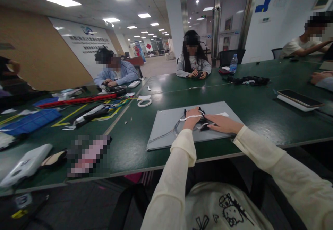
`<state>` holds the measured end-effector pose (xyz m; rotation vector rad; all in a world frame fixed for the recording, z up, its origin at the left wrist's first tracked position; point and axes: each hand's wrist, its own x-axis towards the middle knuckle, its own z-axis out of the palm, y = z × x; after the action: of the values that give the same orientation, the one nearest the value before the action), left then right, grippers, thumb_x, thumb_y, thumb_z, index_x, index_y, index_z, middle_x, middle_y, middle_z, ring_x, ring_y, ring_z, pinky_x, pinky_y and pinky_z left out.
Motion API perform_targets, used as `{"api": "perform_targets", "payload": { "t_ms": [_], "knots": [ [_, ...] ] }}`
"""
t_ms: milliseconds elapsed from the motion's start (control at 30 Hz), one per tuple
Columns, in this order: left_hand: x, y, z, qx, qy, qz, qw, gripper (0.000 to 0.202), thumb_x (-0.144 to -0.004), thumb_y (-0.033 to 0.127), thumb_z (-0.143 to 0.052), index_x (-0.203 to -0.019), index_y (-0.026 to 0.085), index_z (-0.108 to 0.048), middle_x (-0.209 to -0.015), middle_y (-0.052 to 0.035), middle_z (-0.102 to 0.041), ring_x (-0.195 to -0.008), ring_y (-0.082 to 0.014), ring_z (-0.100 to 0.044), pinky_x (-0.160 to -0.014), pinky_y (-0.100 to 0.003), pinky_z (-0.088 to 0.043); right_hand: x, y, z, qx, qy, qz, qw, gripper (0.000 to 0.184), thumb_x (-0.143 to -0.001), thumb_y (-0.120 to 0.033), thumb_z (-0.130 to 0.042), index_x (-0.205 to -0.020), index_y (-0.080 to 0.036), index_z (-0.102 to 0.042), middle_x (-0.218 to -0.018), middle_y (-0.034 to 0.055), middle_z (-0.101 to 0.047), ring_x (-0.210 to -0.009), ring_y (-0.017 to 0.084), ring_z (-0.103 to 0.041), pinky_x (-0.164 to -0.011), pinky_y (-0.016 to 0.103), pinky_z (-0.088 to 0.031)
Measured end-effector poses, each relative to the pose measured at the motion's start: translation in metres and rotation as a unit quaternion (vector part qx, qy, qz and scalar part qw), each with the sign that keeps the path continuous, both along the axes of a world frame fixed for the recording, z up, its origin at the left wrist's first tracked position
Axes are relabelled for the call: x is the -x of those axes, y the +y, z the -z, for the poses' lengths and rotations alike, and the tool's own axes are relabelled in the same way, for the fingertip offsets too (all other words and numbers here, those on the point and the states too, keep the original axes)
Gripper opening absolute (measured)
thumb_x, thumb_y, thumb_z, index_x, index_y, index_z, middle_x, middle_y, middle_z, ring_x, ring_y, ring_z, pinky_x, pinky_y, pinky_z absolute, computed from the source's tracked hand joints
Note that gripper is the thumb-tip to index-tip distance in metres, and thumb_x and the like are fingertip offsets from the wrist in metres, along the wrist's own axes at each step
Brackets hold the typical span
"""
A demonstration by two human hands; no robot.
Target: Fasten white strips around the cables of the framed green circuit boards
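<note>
A grey flat board (166, 122) lies near the table's front edge, tilted a little to my view. On it sits a small black object (205, 127) with a thin grey cable (166, 133) that loops out to the left. My left hand (193, 116) reaches over the black object from the left, its fingers closed about it. From the right comes my right hand (224, 123), thumb and fingers on either side of the object's right part. A pale strip (189, 117) crosses the left hand. Both hands cover most of the object, so its exact kind is hidden.
A tape roll (144, 103), blue tray (33, 121), white device (26, 164) and a phone-like pink thing (90, 155) lie to the left. To the right are a phone on a white box (299, 100), black straps (247, 80) and a water bottle (233, 64). Several people sit around the table.
</note>
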<state>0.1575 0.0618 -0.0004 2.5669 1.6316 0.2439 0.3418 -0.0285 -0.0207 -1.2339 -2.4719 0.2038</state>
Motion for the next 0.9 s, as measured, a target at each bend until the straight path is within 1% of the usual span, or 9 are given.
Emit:
{"api": "perform_targets", "payload": {
  "t_ms": [100,200,333,400,467,533,633,767,900],
  "knots": [
    [0.001,0.001,0.003,-0.003,-0.017,0.007,1.000,0.031,-0.092,0.023,-0.037,-0.111,0.012,-0.059,-0.108,-0.0164,-0.066,-0.096,-0.0274,-0.061,-0.090,-0.041,-0.043,0.002,-0.004,-0.006,-0.015,-0.016,0.003,1.000,0.061,-0.094,-0.055,-0.037,-0.143,-0.019,-0.043,-0.140,0.0120,-0.049,-0.125,0.028,-0.050,-0.105,0.043,-0.039],
    [-0.001,0.003,0.003,0.005,-0.033,0.000,0.999,0.030,-0.091,0.023,-0.038,-0.109,0.013,-0.060,-0.108,-0.0165,-0.066,-0.098,-0.0284,-0.060,-0.092,-0.043,-0.041,0.003,-0.005,-0.009,-0.022,-0.012,0.010,1.000,0.058,-0.094,-0.055,-0.039,-0.139,-0.021,-0.049,-0.135,0.0115,-0.055,-0.120,0.028,-0.054,-0.101,0.043,-0.041],
    [-0.003,0.000,-0.003,0.021,-0.050,-0.022,0.998,0.025,-0.089,0.022,-0.043,-0.103,0.016,-0.062,-0.109,-0.0162,-0.067,-0.102,-0.0304,-0.059,-0.097,-0.050,-0.036,0.002,0.002,-0.005,-0.012,0.070,0.058,0.996,0.046,-0.097,-0.048,-0.034,-0.119,-0.021,-0.064,-0.116,0.0096,-0.066,-0.106,0.024,-0.061,-0.092,0.037,-0.044],
    [-0.001,-0.005,-0.006,0.000,-0.064,-0.023,0.998,0.027,-0.090,0.021,-0.041,-0.107,0.017,-0.061,-0.112,-0.0166,-0.066,-0.104,-0.0306,-0.058,-0.098,-0.052,-0.034,0.001,0.007,-0.003,-0.004,0.124,0.084,0.989,0.044,-0.098,-0.045,-0.034,-0.107,-0.019,-0.068,-0.106,0.0095,-0.068,-0.095,0.021,-0.062,-0.084,0.033,-0.046],
    [0.001,-0.012,-0.009,-0.047,-0.080,-0.022,0.995,0.032,-0.092,0.020,-0.037,-0.116,0.017,-0.057,-0.116,-0.0159,-0.064,-0.108,-0.0291,-0.057,-0.098,-0.049,-0.035,0.001,0.011,-0.001,0.004,0.152,0.096,0.984,0.041,-0.096,-0.044,-0.039,-0.097,-0.017,-0.070,-0.099,0.0095,-0.068,-0.086,0.019,-0.061,-0.077,0.030,-0.046],
    [0.004,-0.021,-0.011,-0.098,-0.087,-0.023,0.991,0.035,-0.092,0.019,-0.036,-0.123,0.017,-0.053,-0.120,-0.0143,-0.062,-0.112,-0.0268,-0.055,-0.098,-0.046,-0.035,0.002,0.013,0.001,0.016,0.158,0.091,0.983,0.038,-0.092,-0.045,-0.046,-0.092,-0.016,-0.070,-0.096,0.0089,-0.066,-0.082,0.018,-0.059,-0.075,0.028,-0.045],
    [0.009,-0.033,-0.013,-0.155,-0.082,-0.008,0.984,0.033,-0.091,0.015,-0.039,-0.120,0.018,-0.054,-0.120,-0.0116,-0.061,-0.115,-0.0239,-0.053,-0.101,-0.040,-0.033,0.002,0.013,0.005,0.039,0.165,0.082,0.982,0.032,-0.086,-0.045,-0.055,-0.091,-0.018,-0.071,-0.093,0.0069,-0.065,-0.081,0.017,-0.058,-0.077,0.028,-0.044],
    [0.015,-0.041,-0.013,-0.169,-0.080,0.014,0.982,0.027,-0.089,0.013,-0.042,-0.108,0.019,-0.059,-0.113,-0.0098,-0.063,-0.108,-0.0226,-0.055,-0.096,-0.036,-0.036,-0.001,0.014,0.006,0.091,0.175,0.070,0.978,0.029,-0.080,-0.046,-0.061,-0.085,-0.020,-0.071,-0.092,0.0048,-0.064,-0.085,0.019,-0.058,-0.080,0.029,-0.043],
    [0.023,-0.039,-0.011,-0.172,-0.086,0.006,0.981,0.027,-0.087,0.011,-0.043,-0.105,0.019,-0.061,-0.111,-0.0092,-0.063,-0.107,-0.0232,-0.056,-0.095,-0.037,-0.038,-0.003,0.014,0.001,0.125,0.175,0.077,0.973,0.030,-0.078,-0.048,-0.062,-0.078,-0.019,-0.069,-0.089,0.0043,-0.064,-0.082,0.017,-0.058,-0.076,0.027,-0.042]
  ]
}}
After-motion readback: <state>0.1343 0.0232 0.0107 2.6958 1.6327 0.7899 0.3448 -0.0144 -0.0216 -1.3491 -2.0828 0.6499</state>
